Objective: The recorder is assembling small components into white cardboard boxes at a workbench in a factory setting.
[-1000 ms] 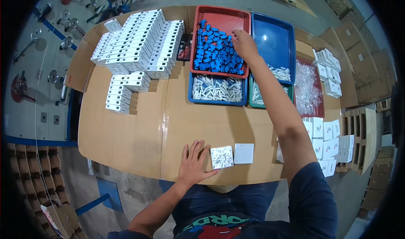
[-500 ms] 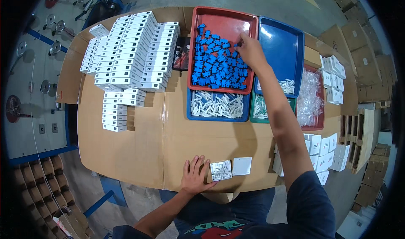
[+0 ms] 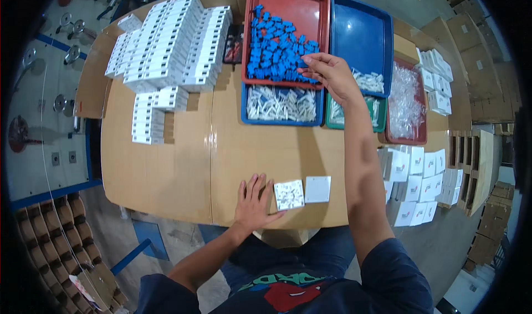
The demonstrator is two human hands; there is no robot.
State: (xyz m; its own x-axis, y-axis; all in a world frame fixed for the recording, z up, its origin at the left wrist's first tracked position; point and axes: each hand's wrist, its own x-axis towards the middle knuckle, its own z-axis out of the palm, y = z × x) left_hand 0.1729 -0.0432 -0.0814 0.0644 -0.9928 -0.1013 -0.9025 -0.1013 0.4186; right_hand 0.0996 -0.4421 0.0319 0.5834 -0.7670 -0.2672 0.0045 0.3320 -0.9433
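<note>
My left hand (image 3: 255,203) lies flat on the cardboard top with its fingers spread. Its thumb reaches toward the lower edge of a small white box (image 3: 289,204) that holds small white parts. Just right of that box lies a flat white square piece (image 3: 317,189). My right hand (image 3: 331,77) is over the near right corner of a red tray (image 3: 288,1) with a heap of blue plastic parts (image 3: 271,47). Thumb and fingertips pinch together on a small blue plastic part (image 3: 302,64), partly covered by the fingers.
A blue tray (image 3: 282,122) of white plugs and a green tray (image 3: 336,123) stand nearer me. Another blue tray (image 3: 357,31) and a bin of clear plastic bags (image 3: 404,103) sit rightward. White boxes are stacked left (image 3: 166,42) and right (image 3: 415,175).
My right hand has drawn nearer to me, from the tray's right side to its near corner, pinching a blue part. My left hand stays by the box. The whole view has shifted.
</note>
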